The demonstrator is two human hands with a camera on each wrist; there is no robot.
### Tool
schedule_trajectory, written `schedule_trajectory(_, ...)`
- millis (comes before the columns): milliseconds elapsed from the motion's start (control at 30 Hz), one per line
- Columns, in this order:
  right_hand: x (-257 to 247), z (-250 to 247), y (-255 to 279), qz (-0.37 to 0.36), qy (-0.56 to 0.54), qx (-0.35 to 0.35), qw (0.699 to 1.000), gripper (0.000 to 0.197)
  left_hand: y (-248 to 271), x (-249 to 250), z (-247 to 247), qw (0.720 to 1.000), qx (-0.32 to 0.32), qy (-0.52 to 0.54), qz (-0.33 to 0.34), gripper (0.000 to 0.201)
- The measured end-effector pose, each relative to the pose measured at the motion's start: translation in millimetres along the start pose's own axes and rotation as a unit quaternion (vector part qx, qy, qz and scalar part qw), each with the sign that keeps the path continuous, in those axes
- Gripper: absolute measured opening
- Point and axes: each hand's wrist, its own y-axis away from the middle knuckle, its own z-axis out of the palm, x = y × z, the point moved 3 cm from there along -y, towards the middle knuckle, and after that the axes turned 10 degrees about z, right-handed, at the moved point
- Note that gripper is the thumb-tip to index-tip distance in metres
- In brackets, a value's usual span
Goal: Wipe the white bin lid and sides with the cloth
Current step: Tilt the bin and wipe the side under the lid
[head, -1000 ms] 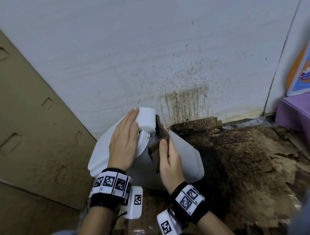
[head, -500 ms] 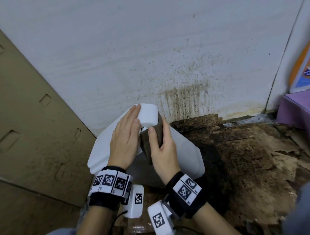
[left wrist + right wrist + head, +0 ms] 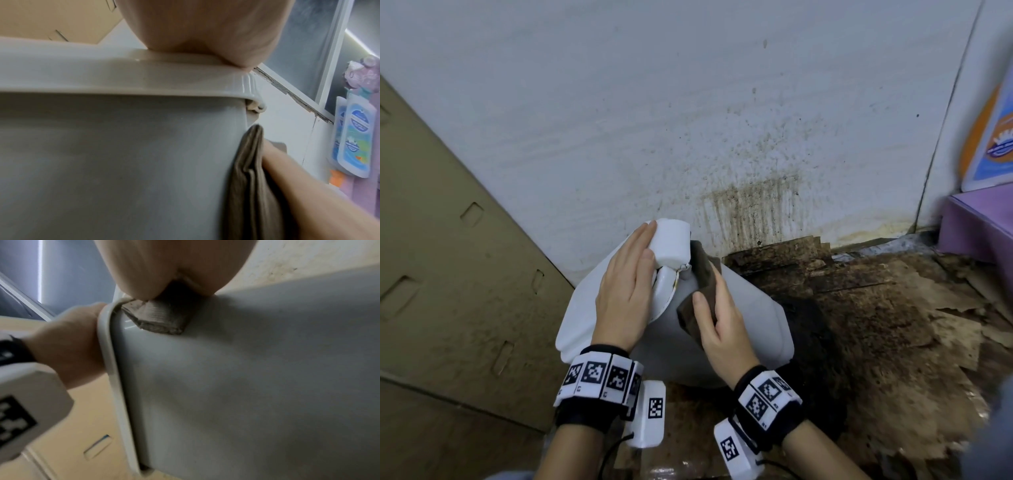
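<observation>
Stained white wall behind; dirty, peeling floor below.
Left hand: lies flat on the bin lid, fingers straight, tips reaching the raised white block at the lid's far end.
Right hand: presses a folded brown cloth against the bin side, just under the lid rim; thumb lies on the cloth, fingers probably behind it, largely hidden.
Bin: white, tilted, set against the wall between both hands.
Cardboard: brown panels, left of bin.
Purple box: far right, beside the wall.
</observation>
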Motion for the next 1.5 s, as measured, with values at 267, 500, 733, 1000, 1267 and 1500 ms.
schedule_trajectory(267, 28, -15, -5, -0.019, 0.124, 0.031, 0.992, 0.060, 0, -1, 1, 1.000, 0.004, -0.016, 0.011, 0.048)
schedule_trajectory(500, 29, -9, -2, -0.017, 0.172, 0.031, 0.985, 0.062, 0, -2, 1, 1.000, 0.004, -0.024, 0.010, 0.050)
schedule_trajectory(733, 4, 7, 3, -0.035, 0.160, 0.032, 0.986, 0.060, -1, -4, 5, 0.999, -0.002, -0.030, 0.027, 0.051)
schedule_trajectory(1000, 3, 4, -4, -0.090, 0.193, 0.036, 0.976, 0.058, -1, 0, 6, 0.999, -0.004, -0.040, 0.030, 0.051)
schedule_trajectory(1267, 94, -52, -12, 0.029, 0.159, 0.076, 0.984, 0.056, -3, -1, 4, 1.000, -0.002, -0.026, 0.016, 0.048)
schedule_trajectory(1500, 137, -75, -6, 0.140, 0.128, 0.096, 0.977, 0.052, -1, -4, 1, 1.000, 0.008, -0.027, 0.012, 0.048)
